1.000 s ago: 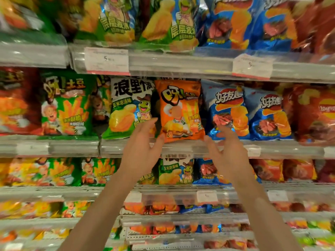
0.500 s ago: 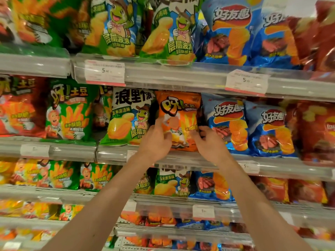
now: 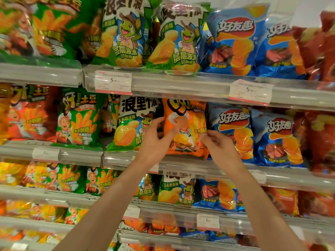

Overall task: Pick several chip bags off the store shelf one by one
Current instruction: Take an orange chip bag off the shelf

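Note:
An orange chip bag (image 3: 188,124) stands upright on the middle shelf (image 3: 181,165), between a green-and-white bag (image 3: 134,127) and a blue bag (image 3: 233,131). My left hand (image 3: 155,140) grips the orange bag's left edge, thumb on its front. My right hand (image 3: 221,144) pinches the bag's lower right edge. The bag's bottom still sits at the shelf lip, and its top reaches up under the shelf above.
Rows of green, red, orange and blue chip bags fill the shelves above, below and to both sides. Clear plastic price rails (image 3: 199,87) with white tags (image 3: 113,81) run along each shelf front. A red bag (image 3: 319,138) stands at the far right.
Both hands went from reaching with spread fingers to closing on the orange bag's two sides. The view moved closer to the shelf and tilted upward.

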Action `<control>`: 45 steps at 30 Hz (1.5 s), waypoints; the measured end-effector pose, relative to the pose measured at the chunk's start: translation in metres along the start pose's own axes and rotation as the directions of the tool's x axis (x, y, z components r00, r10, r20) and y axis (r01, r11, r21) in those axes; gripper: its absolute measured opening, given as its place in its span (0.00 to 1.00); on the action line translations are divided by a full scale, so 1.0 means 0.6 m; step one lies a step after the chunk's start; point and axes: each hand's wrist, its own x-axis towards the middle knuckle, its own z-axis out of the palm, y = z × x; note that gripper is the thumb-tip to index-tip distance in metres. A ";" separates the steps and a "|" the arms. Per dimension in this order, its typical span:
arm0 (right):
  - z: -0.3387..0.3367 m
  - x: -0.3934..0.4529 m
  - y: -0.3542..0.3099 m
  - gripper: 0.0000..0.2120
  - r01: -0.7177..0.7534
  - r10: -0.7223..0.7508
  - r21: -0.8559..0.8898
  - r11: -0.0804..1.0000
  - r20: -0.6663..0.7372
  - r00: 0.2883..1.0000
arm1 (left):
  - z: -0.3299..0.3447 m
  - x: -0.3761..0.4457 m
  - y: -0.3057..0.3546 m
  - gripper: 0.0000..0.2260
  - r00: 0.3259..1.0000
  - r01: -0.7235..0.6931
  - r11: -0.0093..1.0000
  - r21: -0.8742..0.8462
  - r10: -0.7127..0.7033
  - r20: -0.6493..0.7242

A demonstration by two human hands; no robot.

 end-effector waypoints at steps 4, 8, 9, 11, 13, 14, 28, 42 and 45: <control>0.004 -0.021 0.003 0.04 0.038 -0.038 0.021 0.999 -0.017 0.999 | -0.013 -0.030 0.001 0.22 1.000 0.016 0.995 -0.101 -0.017 -0.011; 0.016 -0.051 0.014 0.09 0.036 -0.035 0.062 0.997 -0.013 0.999 | -0.030 -0.073 -0.008 0.19 0.999 0.037 0.992 -0.120 -0.040 -0.024; 0.020 -0.061 0.016 0.10 0.033 -0.034 0.077 0.996 0.007 0.999 | -0.037 -0.086 -0.012 0.20 0.998 0.058 0.990 -0.127 -0.062 -0.025; 0.032 -0.081 0.019 0.11 0.006 -0.011 0.120 0.993 0.041 0.999 | -0.052 -0.113 -0.022 0.22 0.995 0.095 0.987 -0.130 -0.100 -0.031; 0.047 -0.101 0.023 0.10 -0.016 0.009 0.131 0.991 0.060 0.998 | -0.066 -0.138 -0.035 0.23 0.992 0.108 0.988 -0.110 -0.115 -0.059; 0.056 -0.112 0.022 0.10 -0.025 0.017 0.125 0.992 0.069 0.997 | -0.074 -0.151 -0.041 0.23 0.990 0.108 0.988 -0.106 -0.116 -0.077; 0.323 -0.274 -0.072 0.19 -0.155 0.140 0.082 0.985 0.166 0.976 | -0.357 -0.310 -0.135 0.19 0.977 0.107 0.979 -0.176 -0.137 -0.164; 0.727 -0.314 -0.244 0.28 -0.072 0.026 0.096 0.993 0.411 0.911 | -0.771 -0.388 -0.211 0.18 0.887 0.077 0.955 -0.285 -0.196 -0.419; 0.799 -0.299 -0.269 0.22 -0.090 0.028 0.122 0.988 0.438 0.899 | -0.836 -0.375 -0.235 0.18 0.869 0.085 0.952 -0.293 -0.215 -0.446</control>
